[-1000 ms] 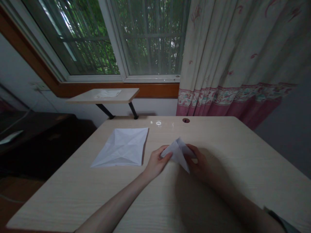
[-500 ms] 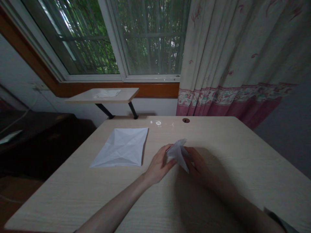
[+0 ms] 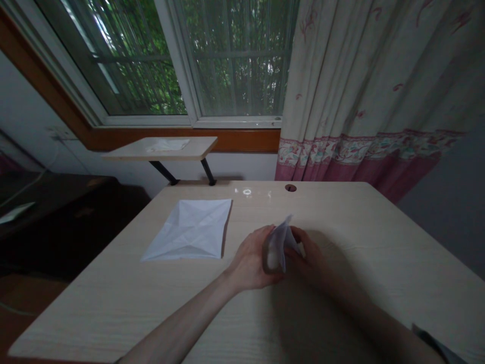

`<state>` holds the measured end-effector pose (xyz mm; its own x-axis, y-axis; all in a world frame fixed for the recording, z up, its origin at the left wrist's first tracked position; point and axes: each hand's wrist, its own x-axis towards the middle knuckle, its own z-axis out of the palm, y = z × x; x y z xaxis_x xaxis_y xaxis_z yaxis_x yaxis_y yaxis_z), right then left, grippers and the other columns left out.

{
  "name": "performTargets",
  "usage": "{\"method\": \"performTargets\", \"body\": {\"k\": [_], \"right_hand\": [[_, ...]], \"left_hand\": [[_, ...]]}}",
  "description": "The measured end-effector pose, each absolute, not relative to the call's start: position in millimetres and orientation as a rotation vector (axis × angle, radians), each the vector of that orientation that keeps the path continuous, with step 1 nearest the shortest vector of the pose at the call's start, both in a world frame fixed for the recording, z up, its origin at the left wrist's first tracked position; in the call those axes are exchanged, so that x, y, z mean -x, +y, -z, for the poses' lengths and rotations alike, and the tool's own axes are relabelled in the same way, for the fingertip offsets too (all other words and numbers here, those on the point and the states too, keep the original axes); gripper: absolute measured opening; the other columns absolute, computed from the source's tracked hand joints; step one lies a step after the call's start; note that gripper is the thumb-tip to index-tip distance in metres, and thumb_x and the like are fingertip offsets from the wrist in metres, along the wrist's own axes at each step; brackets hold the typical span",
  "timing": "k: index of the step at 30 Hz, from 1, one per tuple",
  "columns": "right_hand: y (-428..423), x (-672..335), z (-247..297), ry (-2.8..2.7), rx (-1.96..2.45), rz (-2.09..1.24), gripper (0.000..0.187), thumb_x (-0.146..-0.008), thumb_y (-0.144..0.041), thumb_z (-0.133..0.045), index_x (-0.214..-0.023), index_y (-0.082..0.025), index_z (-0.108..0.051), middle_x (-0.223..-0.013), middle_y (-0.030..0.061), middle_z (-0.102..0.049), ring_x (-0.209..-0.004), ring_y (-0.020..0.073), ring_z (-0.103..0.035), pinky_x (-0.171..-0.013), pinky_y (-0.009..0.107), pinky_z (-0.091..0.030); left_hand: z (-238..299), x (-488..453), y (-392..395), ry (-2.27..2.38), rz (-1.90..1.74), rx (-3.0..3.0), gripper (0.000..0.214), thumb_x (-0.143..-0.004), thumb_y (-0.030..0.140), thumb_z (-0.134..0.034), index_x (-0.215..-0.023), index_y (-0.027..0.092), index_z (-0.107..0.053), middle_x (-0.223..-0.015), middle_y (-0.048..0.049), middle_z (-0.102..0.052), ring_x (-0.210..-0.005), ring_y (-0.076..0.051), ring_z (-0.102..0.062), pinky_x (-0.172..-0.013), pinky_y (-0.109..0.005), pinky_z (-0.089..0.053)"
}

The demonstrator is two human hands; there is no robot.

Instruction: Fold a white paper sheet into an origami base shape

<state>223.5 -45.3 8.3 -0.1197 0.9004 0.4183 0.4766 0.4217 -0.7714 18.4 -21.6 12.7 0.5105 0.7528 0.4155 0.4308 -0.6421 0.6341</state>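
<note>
A small piece of folded white paper (image 3: 283, 243) stands tilted between my two hands, above the table (image 3: 212, 308). My left hand (image 3: 252, 260) curves around its left side, fingers at the top and thumb low near the bottom corner. On the other side, my right hand (image 3: 312, 258) pinches the paper's right flap between thumb and fingers. Some of the right fingertips are hidden behind the paper. To the left of my left hand, a larger creased sheet of white paper (image 3: 199, 230) lies spread on the table.
A small raised shelf (image 3: 132, 149) on black legs stands at the back left, with a crumpled white sheet (image 3: 168, 145) on it. A round cable hole (image 3: 290, 188) sits near the back edge. A curtain (image 3: 341, 151) hangs behind. A dark object (image 3: 432, 341) lies at the lower right.
The folded paper has turned more upright, its flaps now closer together. My left hand has opened wider around it, its thumb moving down and right. The flat sheet has not moved.
</note>
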Motion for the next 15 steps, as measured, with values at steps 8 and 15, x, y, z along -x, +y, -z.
{"method": "performTargets", "body": {"k": [8, 15], "right_hand": [[-44, -227, 4, -1.730, 1.213, -0.470, 0.027, -0.093, -0.032, -0.051, -0.119, -0.026, -0.056, -0.108, 0.0096, -0.072, -0.095, 0.0272, -0.070, -0.082, 0.044, -0.058], [-42, -231, 1, -1.783, 1.134, -0.311, 0.018, -0.096, -0.027, -0.053, -0.113, -0.030, -0.058, -0.100, 0.0043, -0.070, -0.086, 0.0230, -0.068, -0.075, 0.039, -0.058]], "left_hand": [[-4, -9, -19, 0.780, -1.055, -2.419, 0.082, -0.072, 0.023, -0.061, -0.149, 0.023, -0.032, -0.142, -0.0119, -0.054, -0.127, -0.033, -0.055, -0.106, -0.052, -0.046], [1, -14, -14, 0.789, -1.078, -2.385, 0.068, -0.083, 0.012, -0.053, -0.147, 0.025, -0.033, -0.137, -0.0098, -0.059, -0.123, -0.026, -0.059, -0.104, -0.046, -0.051]]}}
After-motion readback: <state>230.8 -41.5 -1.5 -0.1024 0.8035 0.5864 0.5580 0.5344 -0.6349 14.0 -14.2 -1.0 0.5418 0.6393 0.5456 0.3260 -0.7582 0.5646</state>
